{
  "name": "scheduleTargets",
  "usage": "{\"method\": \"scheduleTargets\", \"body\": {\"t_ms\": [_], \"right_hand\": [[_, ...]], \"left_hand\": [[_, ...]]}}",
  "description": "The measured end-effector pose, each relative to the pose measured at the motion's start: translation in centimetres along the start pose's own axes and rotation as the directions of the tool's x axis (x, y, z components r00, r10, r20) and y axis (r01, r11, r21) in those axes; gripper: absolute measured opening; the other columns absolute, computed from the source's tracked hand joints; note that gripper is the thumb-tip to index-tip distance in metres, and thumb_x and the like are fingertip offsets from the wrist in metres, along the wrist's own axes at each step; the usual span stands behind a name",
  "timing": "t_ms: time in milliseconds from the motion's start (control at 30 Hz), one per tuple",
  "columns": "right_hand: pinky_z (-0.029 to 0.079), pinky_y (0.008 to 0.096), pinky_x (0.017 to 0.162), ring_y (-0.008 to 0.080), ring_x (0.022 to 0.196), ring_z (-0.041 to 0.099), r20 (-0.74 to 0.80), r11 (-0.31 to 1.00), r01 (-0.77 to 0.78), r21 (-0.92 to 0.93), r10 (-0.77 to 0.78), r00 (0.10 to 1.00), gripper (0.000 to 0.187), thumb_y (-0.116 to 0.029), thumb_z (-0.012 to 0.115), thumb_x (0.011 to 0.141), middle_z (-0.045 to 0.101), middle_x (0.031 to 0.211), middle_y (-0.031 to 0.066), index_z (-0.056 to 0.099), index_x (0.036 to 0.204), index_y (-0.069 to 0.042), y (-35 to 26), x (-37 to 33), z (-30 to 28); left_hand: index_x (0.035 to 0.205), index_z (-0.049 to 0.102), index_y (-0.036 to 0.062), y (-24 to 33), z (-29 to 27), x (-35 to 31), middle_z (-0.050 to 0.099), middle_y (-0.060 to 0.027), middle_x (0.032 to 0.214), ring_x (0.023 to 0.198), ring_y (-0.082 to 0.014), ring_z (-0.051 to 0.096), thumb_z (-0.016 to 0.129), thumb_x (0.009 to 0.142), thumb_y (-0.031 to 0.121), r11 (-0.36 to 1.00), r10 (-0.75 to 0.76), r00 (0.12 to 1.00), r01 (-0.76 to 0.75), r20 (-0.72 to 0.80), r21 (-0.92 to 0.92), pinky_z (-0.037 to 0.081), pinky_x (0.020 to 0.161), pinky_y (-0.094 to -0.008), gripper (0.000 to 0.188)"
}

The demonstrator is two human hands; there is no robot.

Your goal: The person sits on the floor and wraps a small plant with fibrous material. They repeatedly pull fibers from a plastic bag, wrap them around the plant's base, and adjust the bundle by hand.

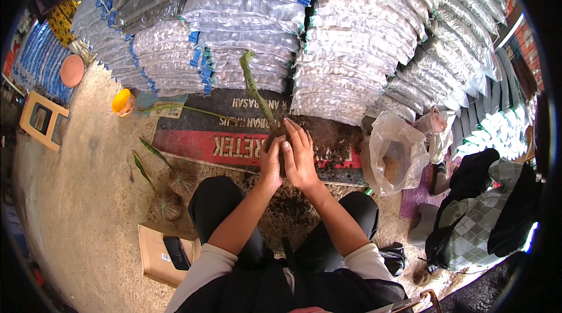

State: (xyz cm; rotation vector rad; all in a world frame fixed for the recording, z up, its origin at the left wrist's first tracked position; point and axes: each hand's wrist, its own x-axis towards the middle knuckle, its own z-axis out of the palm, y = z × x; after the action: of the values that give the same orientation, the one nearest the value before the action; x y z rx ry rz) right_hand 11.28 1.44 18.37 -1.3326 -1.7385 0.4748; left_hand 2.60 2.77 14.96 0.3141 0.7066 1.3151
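Between my cupped palms is a dark soil ball, mostly hidden by my fingers, with a long green snake plant leaf (250, 81) rising out of it. My left hand (271, 163) presses on the ball's left side. Against its right side lies my right hand (299, 156), fingers stretched forward and close together. Loose dark soil (333, 152) is scattered on the printed black and red mat (196, 143) beneath. Another long, thin leaf (193, 111) rests across the mat to the left.
Two wrapped round balls with leaves (166, 204) sit left of my knee. Near them are a cardboard box (153, 257) with a black phone (175, 252), a yellow cup (122, 103) and a stool (44, 121). Filled plastic sacks (246, 17) are stacked ahead; a clear bag (398, 152) stands right.
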Motion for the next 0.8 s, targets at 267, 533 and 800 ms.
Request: {"method": "scheduleTargets", "body": {"t_ms": [267, 533, 800], "right_hand": [[0.027, 0.0474, 0.098, 0.0369, 0.109, 0.046, -0.069, 0.995, 0.005, 0.104, 0.003, 0.998, 0.040, -0.024, 0.052, 0.086, 0.051, 0.115, 0.0198, 0.049, 0.117, 0.002, -0.3, -0.4, 0.5], [0.039, 0.0392, 0.092, 0.0344, 0.105, 0.052, -0.112, 0.995, 0.090, -0.033, -0.093, 0.989, 0.034, -0.019, 0.047, 0.088, 0.053, 0.112, 0.0214, 0.051, 0.115, 0.002, -0.2, -0.3, 0.7], [0.045, 0.0358, 0.084, 0.0299, 0.096, 0.058, -0.193, 0.975, -0.055, 0.217, 0.098, 0.976, 0.048, -0.010, 0.068, 0.074, 0.057, 0.107, 0.0197, 0.049, 0.117, 0.001, -0.9, 0.2, -0.6]], "left_hand": [[0.103, 0.055, 0.0058, -0.2, -0.4, 0.6, 0.056, -0.0031, 0.094, 0.085, -0.0137, 0.055, 0.046, 0.092, 0.035, 0.991, -0.027, 0.997, 0.019, -0.065, -0.131, 0.045, 0.076, -0.0307, 0.033], [0.101, 0.057, 0.0056, 0.3, -1.2, 0.8, 0.058, -0.0018, 0.090, 0.079, -0.0142, 0.057, 0.046, 0.092, 0.035, 0.999, -0.014, 1.000, 0.015, 0.013, -0.048, 0.046, 0.071, -0.0312, 0.033], [0.116, 0.050, 0.0054, 1.8, 0.3, -0.6, 0.053, -0.0079, 0.116, 0.106, -0.0206, 0.051, 0.031, 0.093, 0.047, 0.995, 0.058, 0.998, -0.060, 0.018, 0.082, 0.042, 0.091, -0.0365, 0.051]]}}
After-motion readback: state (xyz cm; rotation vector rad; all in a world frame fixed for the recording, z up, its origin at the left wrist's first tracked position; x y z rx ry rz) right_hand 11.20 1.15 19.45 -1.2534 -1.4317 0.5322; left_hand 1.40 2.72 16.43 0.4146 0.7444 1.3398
